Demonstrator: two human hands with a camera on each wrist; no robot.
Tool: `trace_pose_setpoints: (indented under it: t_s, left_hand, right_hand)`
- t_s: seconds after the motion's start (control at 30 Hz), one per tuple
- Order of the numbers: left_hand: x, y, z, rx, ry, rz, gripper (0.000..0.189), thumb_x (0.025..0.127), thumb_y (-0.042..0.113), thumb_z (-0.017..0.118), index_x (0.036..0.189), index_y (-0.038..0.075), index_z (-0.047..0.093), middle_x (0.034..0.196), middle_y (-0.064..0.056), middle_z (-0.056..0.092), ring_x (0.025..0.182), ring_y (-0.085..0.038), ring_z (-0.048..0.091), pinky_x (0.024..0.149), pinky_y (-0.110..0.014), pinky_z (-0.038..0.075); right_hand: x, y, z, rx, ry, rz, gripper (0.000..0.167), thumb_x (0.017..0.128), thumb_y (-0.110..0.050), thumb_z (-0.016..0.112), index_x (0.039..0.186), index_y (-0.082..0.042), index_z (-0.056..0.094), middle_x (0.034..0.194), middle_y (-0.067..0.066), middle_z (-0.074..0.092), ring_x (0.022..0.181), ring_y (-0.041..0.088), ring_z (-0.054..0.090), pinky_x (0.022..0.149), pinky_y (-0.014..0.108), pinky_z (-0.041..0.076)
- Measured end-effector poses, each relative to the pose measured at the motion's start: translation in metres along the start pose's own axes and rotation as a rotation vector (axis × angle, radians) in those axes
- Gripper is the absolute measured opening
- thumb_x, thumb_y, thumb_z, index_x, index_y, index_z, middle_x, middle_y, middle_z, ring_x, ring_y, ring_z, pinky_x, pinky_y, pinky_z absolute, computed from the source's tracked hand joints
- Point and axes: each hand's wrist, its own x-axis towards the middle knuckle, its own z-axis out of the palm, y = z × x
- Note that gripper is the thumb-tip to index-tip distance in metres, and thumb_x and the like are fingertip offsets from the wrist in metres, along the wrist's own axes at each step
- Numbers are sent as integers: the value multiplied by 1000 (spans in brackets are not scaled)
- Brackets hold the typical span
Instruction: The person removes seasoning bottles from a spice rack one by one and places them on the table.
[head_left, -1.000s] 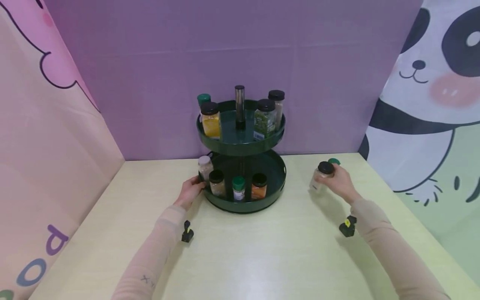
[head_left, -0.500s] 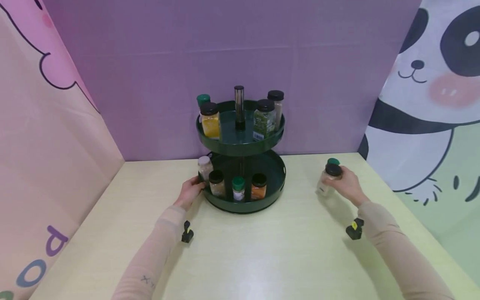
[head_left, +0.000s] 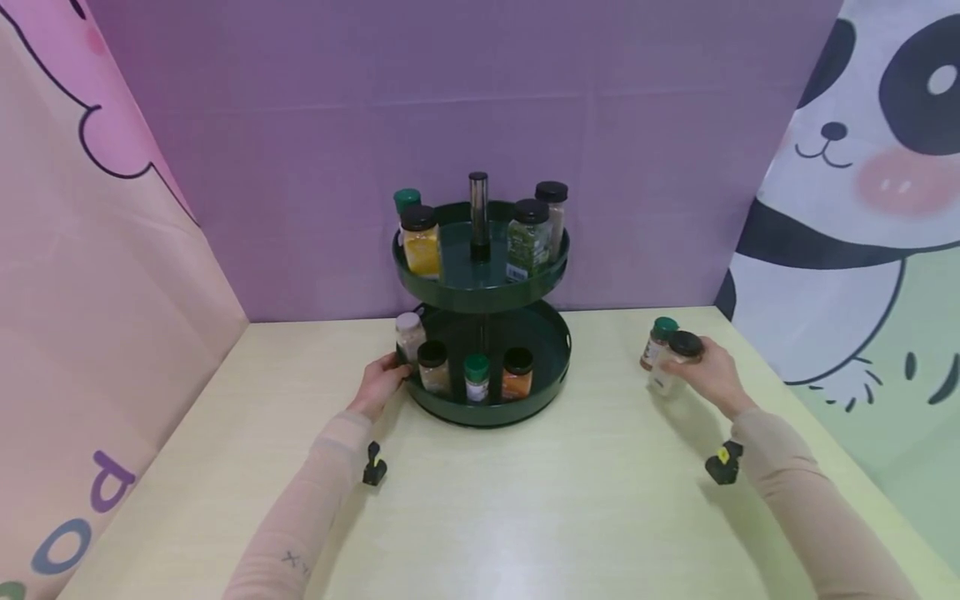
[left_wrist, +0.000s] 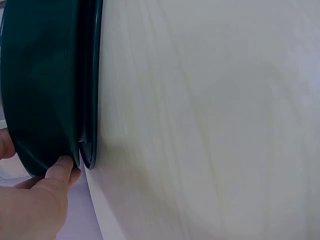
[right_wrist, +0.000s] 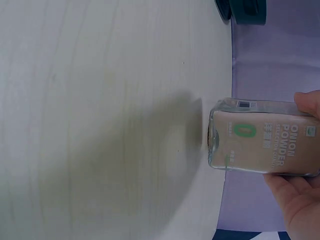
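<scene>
In the head view my left hand [head_left: 381, 385] grips the left edge of the lower tray of a dark green two-tier spice rack [head_left: 483, 412]. Its fingers [left_wrist: 61, 169] press on the outer wall in the left wrist view, with another digit at the rim. My right hand [head_left: 712, 377] holds a clear jar of onion powder [right_wrist: 260, 137] with a black lid, upright and close over the table at the right. Directly behind that jar stands a green-capped spice jar [head_left: 655, 352].
The lower tray bears a pale-lidded jar [head_left: 410, 335], a brown spice jar [head_left: 435, 375], a small green-capped jar [head_left: 477, 379] and an orange jar [head_left: 517, 379]. Several jars, including a yellow one [head_left: 422, 250], stand on the upper tray. A purple backdrop [head_left: 315, 192] rises behind the table.
My right hand has moved right and slightly toward me with the onion powder jar, uncovering more of the green-capped jar behind it. The left hand and the rack have stayed in place.
</scene>
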Motion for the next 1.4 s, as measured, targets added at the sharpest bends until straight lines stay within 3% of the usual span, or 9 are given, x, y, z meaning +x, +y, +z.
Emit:
trace_pose_setpoints:
  t_s: [0.2, 0.53, 1.4]
  left_hand:
    - [1, -1, -1, 10, 8, 8, 48, 90, 4, 45, 137, -7, 34, 139, -25, 39, 126, -33, 42, 106, -40, 35]
    - [1, 0, -1, -9, -3, 9, 49, 91, 3, 44, 137, -7, 32, 140, -25, 37, 127, -33, 40, 106, -40, 35]
    - [0, 0, -1, -6, 0, -1, 50, 90, 4, 45, 137, -6, 33, 140, -24, 37, 128, -32, 39, 106, -40, 34]
  right_hand:
    - [-1, 6, -4, 5, 6, 17, 71, 82, -38, 65, 125, 13, 38, 110, 34, 54, 97, 42, 55, 82, 53, 46]
    - [-1, 13, -11, -5, 45, 40, 67, 82, -40, 64, 117, 13, 43, 104, 33, 56, 94, 42, 54, 82, 54, 44]
    - [-1, 22, -11, -16, 20, 87, 71, 83, -40, 62, 120, 16, 40, 106, 34, 54, 97, 44, 52, 85, 55, 43]
